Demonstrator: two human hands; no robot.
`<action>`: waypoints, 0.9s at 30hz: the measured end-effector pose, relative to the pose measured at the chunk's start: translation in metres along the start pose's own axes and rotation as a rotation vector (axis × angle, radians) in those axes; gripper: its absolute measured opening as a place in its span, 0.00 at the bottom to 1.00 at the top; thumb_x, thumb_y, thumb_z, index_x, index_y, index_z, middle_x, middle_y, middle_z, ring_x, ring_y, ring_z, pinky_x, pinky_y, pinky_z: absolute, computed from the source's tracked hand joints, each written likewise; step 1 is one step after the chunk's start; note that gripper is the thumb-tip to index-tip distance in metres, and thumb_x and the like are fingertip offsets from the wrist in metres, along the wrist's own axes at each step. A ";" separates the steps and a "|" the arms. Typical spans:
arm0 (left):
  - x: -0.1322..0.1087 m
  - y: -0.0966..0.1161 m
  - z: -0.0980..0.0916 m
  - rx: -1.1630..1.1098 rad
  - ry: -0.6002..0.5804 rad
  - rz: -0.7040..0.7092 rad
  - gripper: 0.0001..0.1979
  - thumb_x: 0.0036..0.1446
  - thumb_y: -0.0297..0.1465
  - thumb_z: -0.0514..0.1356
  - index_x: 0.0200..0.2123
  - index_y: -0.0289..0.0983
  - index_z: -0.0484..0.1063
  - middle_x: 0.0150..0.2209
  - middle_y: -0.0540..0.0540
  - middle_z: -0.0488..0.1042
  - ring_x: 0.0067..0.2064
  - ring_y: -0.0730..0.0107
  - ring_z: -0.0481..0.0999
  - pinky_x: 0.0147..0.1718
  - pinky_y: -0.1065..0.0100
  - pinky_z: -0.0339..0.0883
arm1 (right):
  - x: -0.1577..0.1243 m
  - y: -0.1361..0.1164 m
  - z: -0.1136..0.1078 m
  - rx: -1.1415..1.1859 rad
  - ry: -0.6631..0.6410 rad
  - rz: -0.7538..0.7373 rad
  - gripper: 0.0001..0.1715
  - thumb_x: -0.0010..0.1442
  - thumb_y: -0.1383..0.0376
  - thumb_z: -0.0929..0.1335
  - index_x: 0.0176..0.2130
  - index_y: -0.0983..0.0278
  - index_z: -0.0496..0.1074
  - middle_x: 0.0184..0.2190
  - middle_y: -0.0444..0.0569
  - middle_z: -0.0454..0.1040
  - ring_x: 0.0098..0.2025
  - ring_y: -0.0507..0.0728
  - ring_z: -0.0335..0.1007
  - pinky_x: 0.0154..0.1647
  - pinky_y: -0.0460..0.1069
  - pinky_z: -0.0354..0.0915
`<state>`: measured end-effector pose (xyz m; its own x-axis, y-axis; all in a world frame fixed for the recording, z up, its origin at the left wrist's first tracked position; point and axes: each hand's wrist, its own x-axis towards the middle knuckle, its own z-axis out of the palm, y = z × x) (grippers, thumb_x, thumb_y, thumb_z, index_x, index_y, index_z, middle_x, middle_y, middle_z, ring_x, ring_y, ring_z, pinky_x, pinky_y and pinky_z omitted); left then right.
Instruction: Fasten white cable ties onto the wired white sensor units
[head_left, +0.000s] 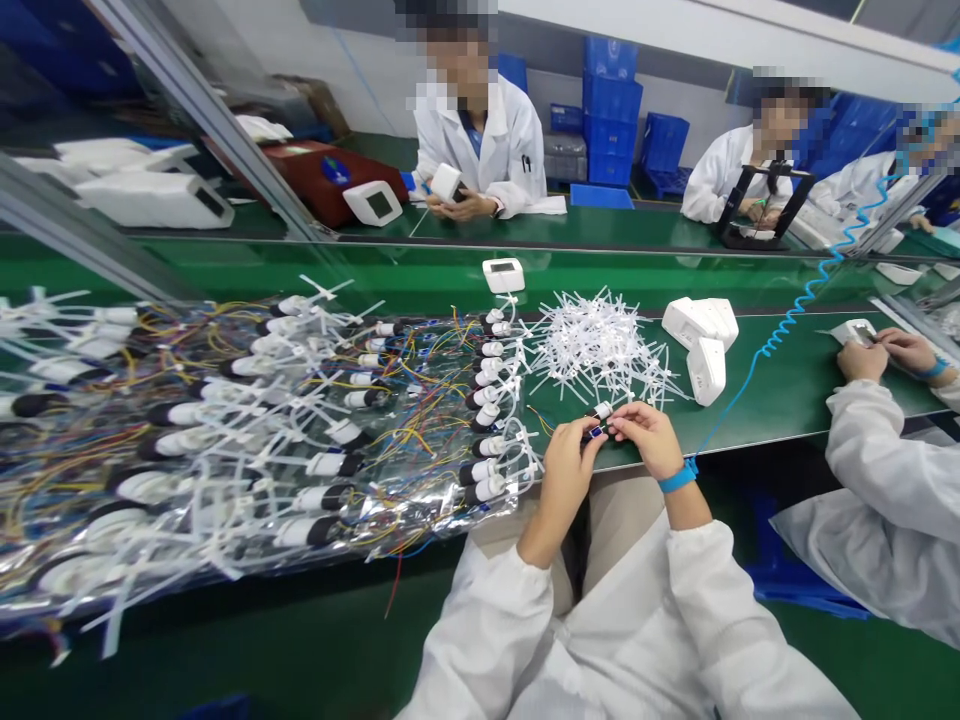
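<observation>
Over the bench's front edge, my left hand (568,458) pinches a small wired cylindrical part (602,410), white with a dark end. A small blue piece (597,432) shows between the fingers, and thin coloured wires (541,420) trail out to the left. My right hand (646,436), with a blue wrist strap (678,477), closes its thumb and fingers on the right side of that part. The fingertips hide the exact grip. Just beyond my hands lies a heap of white cable ties (592,340).
Left, rows of similar wired parts with cable ties (487,470) lie on plastic bags (420,490). White housings (701,325) stand right of the heap. A blue coiled cord (795,310) crosses the right side. A co-worker's hands (862,358) work at right; other people sit opposite.
</observation>
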<state>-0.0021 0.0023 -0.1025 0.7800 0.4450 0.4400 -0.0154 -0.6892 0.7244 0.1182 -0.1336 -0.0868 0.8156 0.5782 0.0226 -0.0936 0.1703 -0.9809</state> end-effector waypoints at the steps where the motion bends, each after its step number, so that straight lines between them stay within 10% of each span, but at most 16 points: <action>1: -0.001 0.000 0.000 -0.002 -0.002 -0.005 0.08 0.75 0.32 0.61 0.53 0.40 0.78 0.50 0.42 0.84 0.53 0.56 0.82 0.55 0.55 0.77 | 0.000 0.000 -0.001 -0.006 -0.013 -0.001 0.15 0.57 0.55 0.83 0.38 0.61 0.85 0.34 0.48 0.86 0.36 0.57 0.82 0.38 0.51 0.79; 27: -0.002 0.020 -0.004 -0.087 -0.122 -0.114 0.09 0.77 0.34 0.61 0.51 0.40 0.80 0.50 0.42 0.85 0.53 0.57 0.82 0.57 0.58 0.74 | -0.008 -0.012 -0.007 -0.160 -0.036 0.038 0.18 0.53 0.52 0.85 0.36 0.59 0.83 0.34 0.51 0.86 0.35 0.61 0.84 0.40 0.55 0.82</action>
<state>-0.0064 -0.0107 -0.0871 0.8499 0.4412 0.2883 0.0276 -0.5835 0.8116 0.1165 -0.1463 -0.0767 0.7918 0.6106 -0.0113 -0.0295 0.0198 -0.9994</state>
